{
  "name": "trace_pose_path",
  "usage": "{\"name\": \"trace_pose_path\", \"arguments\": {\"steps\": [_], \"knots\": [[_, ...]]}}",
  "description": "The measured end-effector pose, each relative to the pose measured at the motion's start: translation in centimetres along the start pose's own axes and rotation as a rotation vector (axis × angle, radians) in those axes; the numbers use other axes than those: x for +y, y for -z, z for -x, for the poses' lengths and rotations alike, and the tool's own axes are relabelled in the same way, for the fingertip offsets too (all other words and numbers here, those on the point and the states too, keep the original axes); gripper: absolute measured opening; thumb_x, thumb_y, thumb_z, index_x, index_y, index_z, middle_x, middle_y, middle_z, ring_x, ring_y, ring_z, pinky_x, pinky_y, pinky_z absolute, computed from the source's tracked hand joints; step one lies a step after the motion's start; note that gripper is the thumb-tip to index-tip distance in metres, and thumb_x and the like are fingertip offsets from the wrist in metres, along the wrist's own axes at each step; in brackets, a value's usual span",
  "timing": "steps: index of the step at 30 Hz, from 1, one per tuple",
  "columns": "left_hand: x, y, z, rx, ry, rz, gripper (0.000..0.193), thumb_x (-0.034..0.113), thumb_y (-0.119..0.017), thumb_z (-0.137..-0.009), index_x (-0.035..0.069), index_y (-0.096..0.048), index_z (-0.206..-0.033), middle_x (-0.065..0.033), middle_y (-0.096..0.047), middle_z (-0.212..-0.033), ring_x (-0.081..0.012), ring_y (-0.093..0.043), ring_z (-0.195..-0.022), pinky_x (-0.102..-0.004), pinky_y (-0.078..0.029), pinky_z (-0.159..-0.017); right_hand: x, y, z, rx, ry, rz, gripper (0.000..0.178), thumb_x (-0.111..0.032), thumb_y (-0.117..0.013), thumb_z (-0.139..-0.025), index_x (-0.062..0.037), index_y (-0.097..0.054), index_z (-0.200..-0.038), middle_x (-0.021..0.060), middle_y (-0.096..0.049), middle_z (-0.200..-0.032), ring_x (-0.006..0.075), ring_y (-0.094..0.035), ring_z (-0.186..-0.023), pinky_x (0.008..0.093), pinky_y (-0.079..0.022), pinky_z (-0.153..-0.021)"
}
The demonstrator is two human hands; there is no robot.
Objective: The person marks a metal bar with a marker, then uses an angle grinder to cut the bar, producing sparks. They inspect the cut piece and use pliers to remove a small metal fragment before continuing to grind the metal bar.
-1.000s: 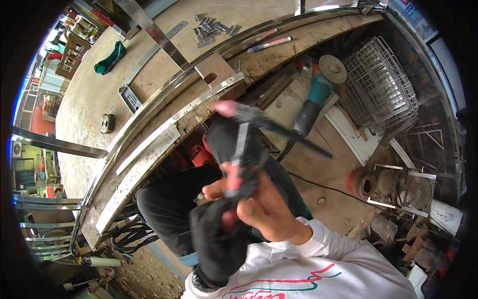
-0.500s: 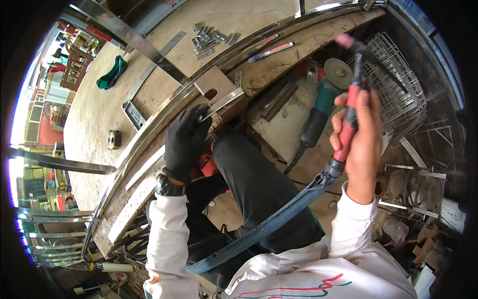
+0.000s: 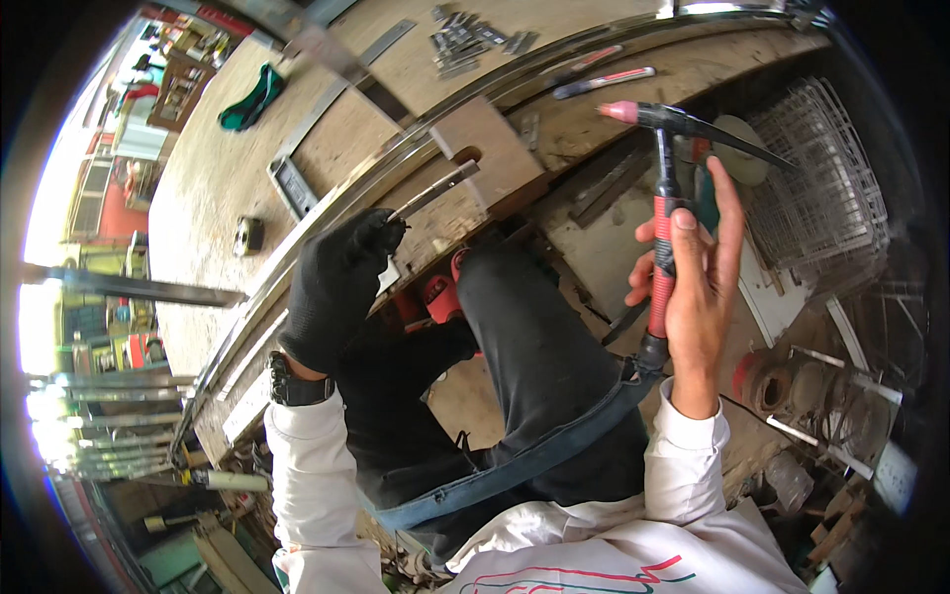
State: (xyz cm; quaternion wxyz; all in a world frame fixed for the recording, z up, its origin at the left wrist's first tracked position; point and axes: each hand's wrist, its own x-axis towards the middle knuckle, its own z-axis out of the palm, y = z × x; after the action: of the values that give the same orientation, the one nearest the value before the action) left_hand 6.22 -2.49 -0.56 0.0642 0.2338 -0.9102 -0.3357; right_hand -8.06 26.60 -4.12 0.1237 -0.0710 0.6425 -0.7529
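Note:
My right hand, bare, grips a TIG welding torch by its red and black handle. The torch's pink nozzle points left and its long black back cap points right. A blue fabric-sleeved cable runs from the handle down across my lap. On my left hand is a black glove, and its fingers pinch a narrow flat metal strip. The strip's far end reaches a wooden block with a rounded notch, beside the long curved metal frame on the table.
Small metal pieces, a marker, green-edged goggles and a tape measure lie on the wooden table. At right stands a wire rack. A grinder's disc shows behind the torch.
The torch has moved left and turned, so its nozzle now points left more steadily. My left hand has shifted down and left with the strip, away from the block. The view has shifted.

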Motion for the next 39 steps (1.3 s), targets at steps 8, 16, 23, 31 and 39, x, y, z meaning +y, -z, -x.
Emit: {"name": "trace_pose_path", "arguments": {"steps": [8,16,23,31,39], "knots": [[-11.8,1.1,5.6,0.199,-0.151,-0.094,0.018,0.005,-0.076,-0.09,0.002,-0.078,-0.108,-0.015,-0.069,-0.094,-0.0275,-0.069,-0.086,-0.0368,-0.053,-0.076,-0.2,-2.3,1.2,-0.131,-0.041,-0.092,0.06,-0.028,-0.06,-0.111,-0.0173,-0.034,-0.164,0.0117,-0.069,-0.093,0.0127,-0.063,-0.055,0.0261,-0.054,-0.046],[-12.9,-0.2,6.5,0.33,-0.183,-0.157,0.012,0.007,-0.078,-0.09,0.004,-0.078,-0.101,-0.0125,-0.071,-0.092,-0.0284,-0.07,-0.086,-0.038,-0.055,-0.077,1.4,-7.2,4.7,-0.484,-0.185,-0.062,0.062,-0.024,-0.058,-0.111,-0.016,-0.03,-0.166,0.0081,-0.063,-0.098,0.0083,-0.063,-0.064,0.0238,-0.056,-0.052],[-14.6,1.8,8.3,0.31,-0.095,-0.106,0.011,0.006,-0.077,-0.091,0.004,-0.077,-0.102,-0.012,-0.073,-0.097,-0.028,-0.07,-0.087,-0.0356,-0.055,-0.077,5.2,-8.8,7.7,-0.733,-0.433,-0.182,0.064,-0.022,-0.059,-0.111,-0.0145,-0.027,-0.166,0.0096,-0.061,-0.098,0.009,-0.061,-0.061,0.0257,-0.054,-0.051],[-9.9,-2.6,5.6,0.438,-0.255,-0.063,0.019,0.006,-0.077,-0.089,0.006,-0.076,-0.108,-0.0117,-0.074,-0.095,-0.0299,-0.073,-0.083,-0.0389,-0.057,-0.076,3.2,-7.9,6.8,-0.456,-0.109,-0.228,0.068,-0.024,-0.056,-0.112,-0.0148,-0.02,-0.168,0.0147,-0.065,-0.099,0.0104,-0.054,-0.05,0.0235,-0.045,-0.043],[0.3,-4.0,1.9,0.61,-0.38,-0.063,0.02,0.012,-0.083,-0.089,0.009,-0.077,-0.108,-0.0103,-0.074,-0.091,-0.0296,-0.074,-0.079,-0.0364,-0.056,-0.07,1.5,-5.8,5.8,-0.147,-0.04,-0.073,0.065,-0.039,-0.051,-0.111,-0.0164,-0.025,-0.167,0.0155,-0.062,-0.097,0.0115,-0.051,-0.046,0.025,-0.041,-0.036]]}}
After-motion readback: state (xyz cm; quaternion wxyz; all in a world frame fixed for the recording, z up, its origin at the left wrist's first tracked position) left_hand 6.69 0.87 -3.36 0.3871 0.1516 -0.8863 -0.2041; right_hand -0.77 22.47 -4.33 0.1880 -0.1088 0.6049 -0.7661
